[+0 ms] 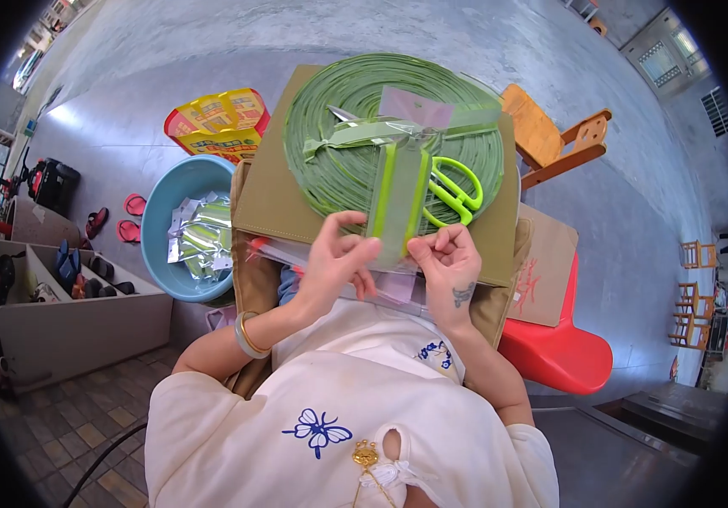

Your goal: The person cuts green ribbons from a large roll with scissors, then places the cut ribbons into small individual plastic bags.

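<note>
A narrow clear plastic bag (399, 199) with bright green strips along both sides lies over a big flat coil of green ribbon (317, 110). My left hand (339, 258) is at the bag's lower left edge, thumb and fingers closed on it. The lower right corner is pinched between thumb and finger of my right hand (449, 267). Partly under the bag are scissors with lime-green handles (472, 203), their blades pointing to the upper left. A loose piece of green ribbon (343, 140) crosses the coil.
The coil rests on an olive-brown board (267, 199) over my lap. On the left stands a blue basin (154, 224) with filled packets (203, 237), a yellow-red bag (220, 118) behind it. A red chair (580, 351), cardboard (542, 271) and wooden chair (550, 135) are right.
</note>
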{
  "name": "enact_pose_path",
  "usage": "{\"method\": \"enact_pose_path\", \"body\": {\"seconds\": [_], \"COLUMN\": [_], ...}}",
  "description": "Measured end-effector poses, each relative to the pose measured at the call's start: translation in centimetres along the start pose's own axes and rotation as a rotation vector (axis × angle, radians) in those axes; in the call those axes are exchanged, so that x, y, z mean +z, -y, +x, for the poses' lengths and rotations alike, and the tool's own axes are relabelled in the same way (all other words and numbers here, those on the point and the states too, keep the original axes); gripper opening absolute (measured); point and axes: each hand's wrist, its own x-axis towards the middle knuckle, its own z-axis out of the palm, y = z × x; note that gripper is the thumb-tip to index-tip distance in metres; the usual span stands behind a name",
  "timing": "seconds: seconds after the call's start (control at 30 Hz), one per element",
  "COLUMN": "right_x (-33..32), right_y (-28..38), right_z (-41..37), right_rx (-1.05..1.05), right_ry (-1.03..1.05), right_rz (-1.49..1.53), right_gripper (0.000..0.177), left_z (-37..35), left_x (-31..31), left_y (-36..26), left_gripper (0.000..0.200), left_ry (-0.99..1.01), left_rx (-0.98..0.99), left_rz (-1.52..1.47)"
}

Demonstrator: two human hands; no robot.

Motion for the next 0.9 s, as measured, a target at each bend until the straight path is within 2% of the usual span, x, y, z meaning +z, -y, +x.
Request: {"method": "enact_pose_path", "body": {"seconds": [0.1,0.2,0.27,0.33,0.37,0.43,0.5,0.57,0.6,0.67,0.77,0.8,0.87,0.9], "right_x": [0.4,0.8,1.3,0.8,0.0,-1.5,-2.5,-2.9,-2.9,-2.9,-2.6,-2.7,-2.6,-2.5], "right_y": [0.7,0.8,2.1,2.9,3.2,3.5,3.7,3.8,3.8,3.9,3.7,4.0,4.5,4.4], "right_z": [-0.3,0.2,0.6,1.1,1.4,2.1,2.5,2.6,2.6,2.8,3.5,4.0,5.3,6.0], "right_rx": [0.001,0.042,-0.007,-0.068,-0.104,-0.159,-0.177,-0.175,-0.167,-0.194,-0.303,-0.427,-0.674,-0.720], "right_ry": [0.061,0.041,0.007,-0.050,-0.082,-0.139,-0.145,-0.126,-0.103,-0.086,-0.096,-0.063,0.015,0.056], "right_rz": [-0.093,0.002,0.015,-0.005,-0.033,-0.063,-0.058,-0.062,-0.071,-0.151,-0.420,-0.622,-1.015,-1.083], "right_gripper": [0.026,0.021,0.017,0.013,0.012,0.011,0.010,0.010,0.010,0.011,0.014,0.014,0.014,0.019], "left_z": [0.6,0.5,0.3,1.0,1.5,1.8,2.4,2.9,2.2,1.2,1.4,2.0,3.5,4.3], "left_x": [-0.5,-1.2,-2.6,-6.1,-9.0,-15.7,-23.3,-31.2,-30.3,-29.1,-30.9,-30.3,-27.7,-26.1], "left_y": [-0.8,-1.8,-4.1,-6.9,-8.0,-8.4,-5.7,-0.7,-0.3,0.4,0.2,-1.4,-3.7,-4.9], "left_gripper": [0.023,0.017,0.017,0.017,0.018,0.020,0.024,0.037,0.051,0.060,0.058,0.057,0.051,0.047], "left_ry": [0.128,0.162,0.097,-0.161,-0.324,-0.552,-0.740,-0.793,-0.785,-0.887,-0.743,-0.726,-0.734,-0.681], "left_rx": [-0.038,0.025,0.155,0.358,0.442,0.520,0.390,0.230,-0.006,-0.248,-0.126,-0.132,0.132,0.237], "left_rz": [0.353,0.261,0.277,0.209,0.278,0.261,0.132,-0.052,-0.214,0.106,0.398,0.461,0.564,0.613]}}
